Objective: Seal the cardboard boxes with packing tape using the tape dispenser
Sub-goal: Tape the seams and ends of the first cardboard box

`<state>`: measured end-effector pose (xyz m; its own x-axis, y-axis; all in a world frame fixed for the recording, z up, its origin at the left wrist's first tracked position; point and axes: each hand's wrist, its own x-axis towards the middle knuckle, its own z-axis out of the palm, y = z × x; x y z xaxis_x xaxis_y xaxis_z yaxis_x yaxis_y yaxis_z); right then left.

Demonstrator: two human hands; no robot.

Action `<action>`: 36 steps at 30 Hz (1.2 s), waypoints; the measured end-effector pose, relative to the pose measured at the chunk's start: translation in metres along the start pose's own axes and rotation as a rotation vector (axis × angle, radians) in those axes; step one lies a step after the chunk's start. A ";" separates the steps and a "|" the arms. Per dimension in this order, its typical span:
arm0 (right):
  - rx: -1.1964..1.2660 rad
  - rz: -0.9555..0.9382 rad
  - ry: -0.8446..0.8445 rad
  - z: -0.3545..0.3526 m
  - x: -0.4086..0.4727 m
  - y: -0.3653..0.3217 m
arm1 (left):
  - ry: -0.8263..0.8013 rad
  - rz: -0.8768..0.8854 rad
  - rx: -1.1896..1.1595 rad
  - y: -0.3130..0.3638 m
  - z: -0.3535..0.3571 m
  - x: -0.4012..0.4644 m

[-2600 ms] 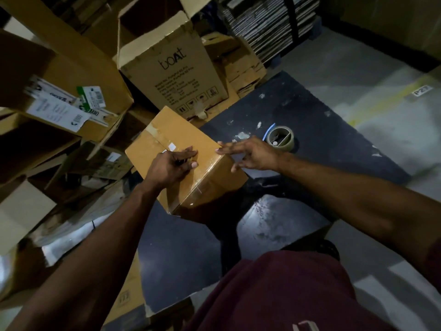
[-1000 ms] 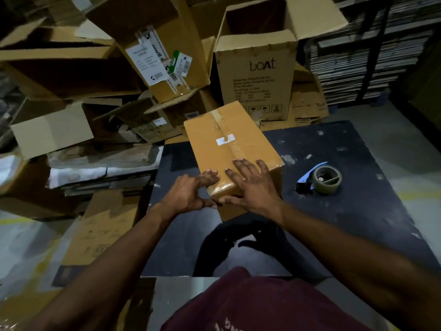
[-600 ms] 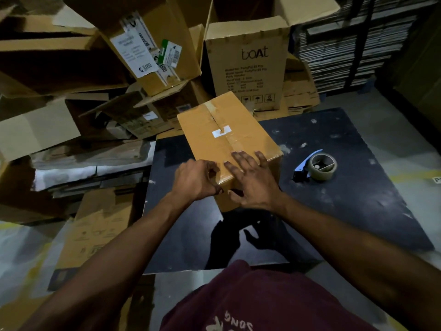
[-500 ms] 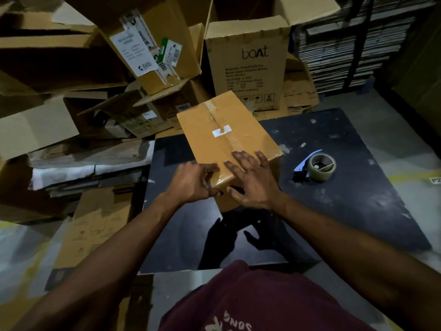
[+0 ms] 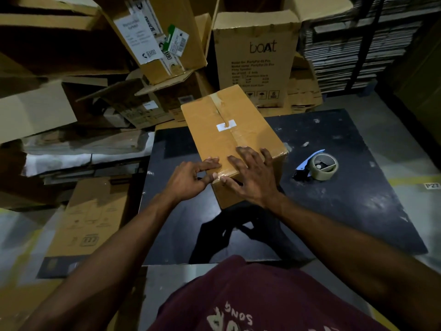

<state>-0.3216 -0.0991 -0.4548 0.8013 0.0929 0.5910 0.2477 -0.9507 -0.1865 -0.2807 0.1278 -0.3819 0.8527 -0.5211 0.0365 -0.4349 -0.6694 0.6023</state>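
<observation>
A closed brown cardboard box (image 5: 222,130) sits on the black table (image 5: 346,206), with clear tape along its top seam and a small white sticker in the middle. My right hand (image 5: 253,173) lies flat with spread fingers on the box's near top edge, its thumb over the front face. My left hand (image 5: 191,177) touches the near left corner, fingers stretched along the top edge and thumb against the side. The tape dispenser (image 5: 318,167), a blue handle with a roll of tape, lies on the table to the right of the box, apart from both hands.
A tall open box marked "boAt" (image 5: 257,58) stands behind the taped box. Open and flattened cartons (image 5: 90,218) are piled to the left. Stacked flat cardboard (image 5: 353,44) fills the back right. Grey floor with a yellow line (image 5: 415,180) lies to the right.
The box has been turned so its seam runs away from me. Both hands slid to its near edge, and my left fingers have stretched out along the corner.
</observation>
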 end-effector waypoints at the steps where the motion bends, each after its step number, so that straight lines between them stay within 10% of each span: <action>1: -0.004 -0.004 -0.003 0.000 0.000 0.000 | 0.005 0.000 0.000 -0.001 0.001 0.000; 22: -0.142 -0.133 -0.157 -0.003 -0.003 0.013 | 0.157 0.212 0.131 -0.021 0.032 -0.010; 29: -0.180 -0.168 -0.175 -0.001 -0.007 0.014 | -0.125 0.168 0.194 -0.022 0.012 -0.009; 36: 0.363 0.711 0.139 -0.022 -0.057 0.033 | -0.088 0.138 0.417 0.029 0.013 0.019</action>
<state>-0.3709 -0.1424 -0.4767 0.7648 -0.5575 0.3231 -0.1148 -0.6113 -0.7830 -0.2809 0.0912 -0.3742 0.7587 -0.6512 0.0155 -0.6375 -0.7374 0.2231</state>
